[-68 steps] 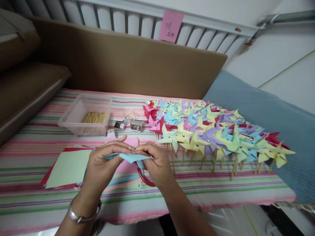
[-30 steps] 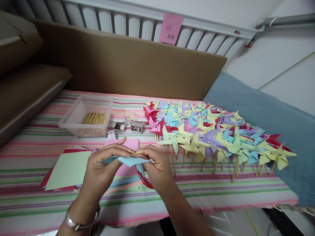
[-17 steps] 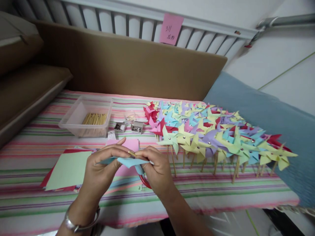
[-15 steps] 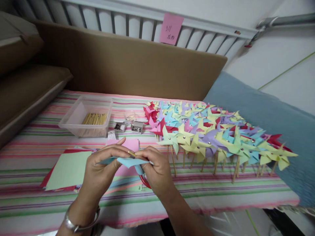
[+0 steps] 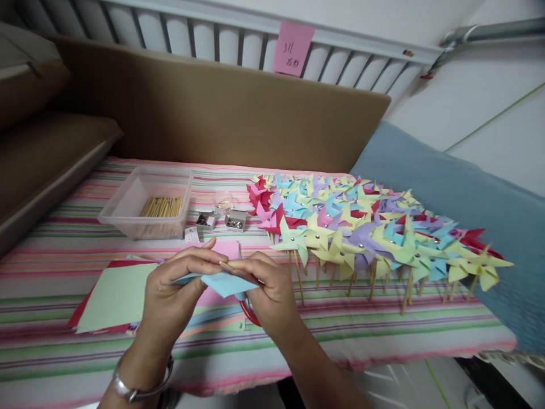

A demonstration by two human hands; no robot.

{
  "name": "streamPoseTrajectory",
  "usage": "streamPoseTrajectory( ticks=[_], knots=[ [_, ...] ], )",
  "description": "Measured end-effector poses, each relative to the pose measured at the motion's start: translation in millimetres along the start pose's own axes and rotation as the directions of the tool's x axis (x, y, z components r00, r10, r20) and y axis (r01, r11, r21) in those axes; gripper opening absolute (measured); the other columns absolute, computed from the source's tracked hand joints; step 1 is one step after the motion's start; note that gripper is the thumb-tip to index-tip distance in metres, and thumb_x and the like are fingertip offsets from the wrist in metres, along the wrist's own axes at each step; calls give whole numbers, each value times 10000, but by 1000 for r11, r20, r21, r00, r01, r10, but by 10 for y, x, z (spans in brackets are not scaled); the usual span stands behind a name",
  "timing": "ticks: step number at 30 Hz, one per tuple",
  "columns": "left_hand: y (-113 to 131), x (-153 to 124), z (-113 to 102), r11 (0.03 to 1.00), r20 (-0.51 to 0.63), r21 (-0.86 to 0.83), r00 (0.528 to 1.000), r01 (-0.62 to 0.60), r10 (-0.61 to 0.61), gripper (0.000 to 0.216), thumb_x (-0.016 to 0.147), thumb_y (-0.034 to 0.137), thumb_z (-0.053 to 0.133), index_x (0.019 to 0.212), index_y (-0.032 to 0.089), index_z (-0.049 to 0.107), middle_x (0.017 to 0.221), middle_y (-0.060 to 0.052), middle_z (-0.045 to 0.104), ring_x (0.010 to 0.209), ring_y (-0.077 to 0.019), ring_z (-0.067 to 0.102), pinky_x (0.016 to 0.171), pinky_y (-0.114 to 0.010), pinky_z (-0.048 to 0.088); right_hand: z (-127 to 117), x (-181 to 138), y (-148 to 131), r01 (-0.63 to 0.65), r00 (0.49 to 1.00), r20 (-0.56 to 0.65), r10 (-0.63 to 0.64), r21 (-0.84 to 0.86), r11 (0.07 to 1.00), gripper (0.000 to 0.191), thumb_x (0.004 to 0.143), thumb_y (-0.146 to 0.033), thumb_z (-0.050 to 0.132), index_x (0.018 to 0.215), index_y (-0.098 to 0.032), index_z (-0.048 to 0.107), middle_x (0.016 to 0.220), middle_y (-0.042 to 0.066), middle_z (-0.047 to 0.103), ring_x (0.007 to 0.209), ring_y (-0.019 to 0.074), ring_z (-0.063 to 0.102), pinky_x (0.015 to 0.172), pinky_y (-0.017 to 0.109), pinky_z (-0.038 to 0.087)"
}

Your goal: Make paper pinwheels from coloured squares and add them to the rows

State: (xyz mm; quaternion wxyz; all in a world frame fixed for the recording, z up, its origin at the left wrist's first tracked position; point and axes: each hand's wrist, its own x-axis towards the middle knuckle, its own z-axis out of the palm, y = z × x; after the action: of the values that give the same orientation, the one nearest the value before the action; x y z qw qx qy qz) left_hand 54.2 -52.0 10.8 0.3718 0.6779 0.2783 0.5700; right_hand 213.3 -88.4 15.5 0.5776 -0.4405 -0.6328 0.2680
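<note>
Head camera view, looking down at a striped cloth (image 5: 238,358), shows both hands raised over it and turned inward around one folded blue paper piece (image 5: 227,283). The left hand (image 5: 174,278) is closed in a pinch on the paper's left side, fingers above and thumb beneath; the right hand (image 5: 270,284) grips its right edge just as narrowly. A short length of wooden stick (image 5: 225,265) shows between the fingertips, along the paper's far side, and this two-sided grip probably steadies stick and paper against each other. What the hidden fingers do underneath, I cannot tell. Below the hands lie a pink sheet (image 5: 227,248) and a red curved handle (image 5: 249,314), partly covered. Loose sheets (image 5: 117,298) sit near the left hand, and beyond them a clear tub (image 5: 104,215) holds bundled sticks (image 5: 162,207), lying side by side, perhaps for easy picking. Two little boxes (image 5: 235,221) of small metal pieces stand just beside the tub, seemingly within reach. Many pinwheels (image 5: 363,241) crowd upright on the right, apparently grouped apart so that the working spot stays free.
</note>
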Motion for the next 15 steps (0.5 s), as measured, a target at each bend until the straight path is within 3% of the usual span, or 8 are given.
streamPoseTrajectory(
  ticks=[7,15],
  knots=[
    [4,1,-2,1000,-18,23,1000,14,-14,42,763,228,695,763,260,723,832,-9,722,829,-191,663,1012,-492,431,2,-16,-1,3,1000,-2,-3,-3,1000,209,855,-160,577,955,-256,733,735,13,640,679,133,597,626,256,486],
    [6,-7,0,1000,-30,25,1000,8,-7,87,758,181,695,776,263,721,853,0,723,841,-185,663,1015,-486,428,25,-36,26,-10,1000,-13,10,15,1000,228,847,-143,579,964,-264,733,721,9,619,673,134,596,617,259,487]
  ],
)
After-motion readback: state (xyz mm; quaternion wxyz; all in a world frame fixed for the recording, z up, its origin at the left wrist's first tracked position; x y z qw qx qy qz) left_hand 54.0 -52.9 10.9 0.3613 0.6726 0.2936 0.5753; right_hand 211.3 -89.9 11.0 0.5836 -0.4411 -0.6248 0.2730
